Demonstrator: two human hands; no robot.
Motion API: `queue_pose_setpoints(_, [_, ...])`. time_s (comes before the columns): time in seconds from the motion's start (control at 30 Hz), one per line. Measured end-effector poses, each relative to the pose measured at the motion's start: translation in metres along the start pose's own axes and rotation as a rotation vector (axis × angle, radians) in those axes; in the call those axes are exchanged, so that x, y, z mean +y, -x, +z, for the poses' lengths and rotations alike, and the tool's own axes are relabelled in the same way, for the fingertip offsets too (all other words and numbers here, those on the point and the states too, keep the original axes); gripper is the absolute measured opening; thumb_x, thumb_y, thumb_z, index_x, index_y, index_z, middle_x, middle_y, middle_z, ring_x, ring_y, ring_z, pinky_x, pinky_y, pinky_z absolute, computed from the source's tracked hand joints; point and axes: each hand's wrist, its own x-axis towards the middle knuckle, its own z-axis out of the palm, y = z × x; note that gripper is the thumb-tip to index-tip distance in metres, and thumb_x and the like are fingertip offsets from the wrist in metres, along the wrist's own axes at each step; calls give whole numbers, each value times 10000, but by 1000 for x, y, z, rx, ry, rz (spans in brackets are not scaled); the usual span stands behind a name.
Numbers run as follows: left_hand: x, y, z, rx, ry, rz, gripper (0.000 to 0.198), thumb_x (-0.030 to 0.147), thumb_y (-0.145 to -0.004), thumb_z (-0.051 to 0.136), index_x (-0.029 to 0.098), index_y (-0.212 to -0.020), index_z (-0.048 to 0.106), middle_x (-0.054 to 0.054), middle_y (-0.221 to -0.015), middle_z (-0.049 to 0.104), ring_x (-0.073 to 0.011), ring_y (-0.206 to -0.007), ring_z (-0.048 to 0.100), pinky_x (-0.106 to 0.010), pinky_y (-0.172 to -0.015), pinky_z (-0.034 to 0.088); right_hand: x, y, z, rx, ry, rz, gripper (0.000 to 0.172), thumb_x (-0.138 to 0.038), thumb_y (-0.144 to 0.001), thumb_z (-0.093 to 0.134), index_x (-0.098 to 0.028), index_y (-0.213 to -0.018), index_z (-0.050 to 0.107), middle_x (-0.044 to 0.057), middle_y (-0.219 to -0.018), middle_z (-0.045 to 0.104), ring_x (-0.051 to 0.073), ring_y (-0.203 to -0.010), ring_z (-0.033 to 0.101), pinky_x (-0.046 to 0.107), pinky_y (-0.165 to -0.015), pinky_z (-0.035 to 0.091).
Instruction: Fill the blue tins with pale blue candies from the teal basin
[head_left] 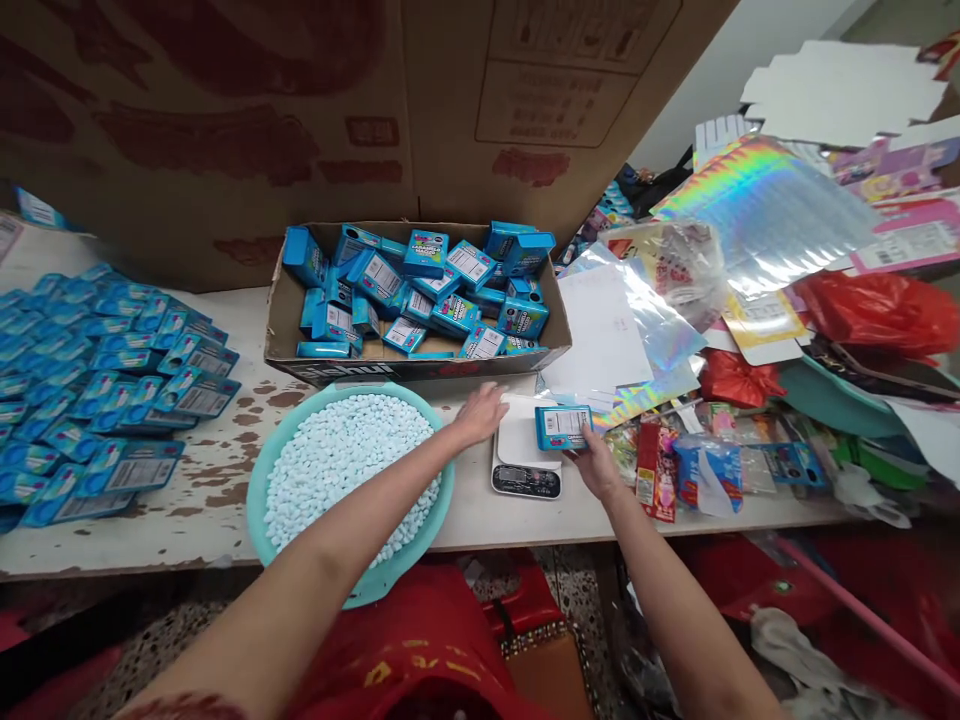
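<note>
My right hand [594, 462] grips a small blue candy box [562, 427] and holds it over the right side of a white kitchen scale [523, 462]. My left hand [480, 412] lies flat with its fingers stretched out at the scale's left edge, between the scale and a teal basin [262, 470]. The basin is full of small pale blue tablets [341, 455]. Behind the scale stands an open cardboard tray [289, 325] piled with several of the same blue boxes [427, 285].
Many flattened blue boxes [97, 380] cover the left of the worn white table [217, 500]. Holographic sheets [765, 215], red bags [877, 310] and snack packets [679, 470] crowd the right. A big cardboard carton [337, 110] stands behind. A red stool [420, 640] sits below.
</note>
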Motion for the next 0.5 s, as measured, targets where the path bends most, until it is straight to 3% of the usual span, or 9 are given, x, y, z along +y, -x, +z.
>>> queue_pose_setpoints(0.1, [0,-50,17,-88,13,-76,491,414,-929,330,96,-1222,562,-171,-1315,539,-266,-1244,477,-374,-1050,370,3,2,15,-38,-13,6,621,-727,-644,585,-230,-1014,628,92,-1045,708,260,-877,660,408,-726,538])
queue_pose_setpoints(0.2, [-11,-57,19,-130,21,-112,512,437,-945,274,112,-1080,645,-141,-1163,644,-241,-1138,558,-323,-1007,403,7,5,26,-64,24,-3,616,-731,-684,535,-225,-1025,622,96,-1071,703,264,-901,658,409,-735,538])
queue_pose_setpoints(0.3, [-12,-37,7,-73,0,-136,490,416,-929,343,72,-1171,595,-175,-1220,604,-276,-1168,532,-366,-1010,397,4,5,25,-29,114,-39,642,-745,-700,481,-213,-1037,605,90,-1070,696,256,-912,648,388,-726,533])
queue_pose_setpoints(0.4, [-6,-2,-20,21,-18,-83,453,361,-880,475,100,-1244,545,-159,-1296,545,-268,-1192,502,-368,-1023,384,-5,6,3,111,291,-98,662,-761,-698,454,-188,-999,596,96,-1020,683,267,-917,618,386,-743,509])
queue_pose_setpoints(0.47, [-2,30,-47,141,6,-24,337,346,-885,472,159,-1132,604,-90,-1181,603,-207,-1088,552,-310,-962,424,-12,11,-15,225,469,-132,634,-749,-668,511,-172,-917,596,118,-962,664,301,-934,580,415,-785,476])
queue_pose_setpoints(0.5, [-1,48,-62,290,54,-3,267,340,-883,473,162,-993,639,-64,-1039,638,-185,-977,582,-289,-888,457,-14,14,-22,270,565,-144,606,-729,-662,539,-169,-887,592,128,-945,651,316,-943,563,429,-802,458])
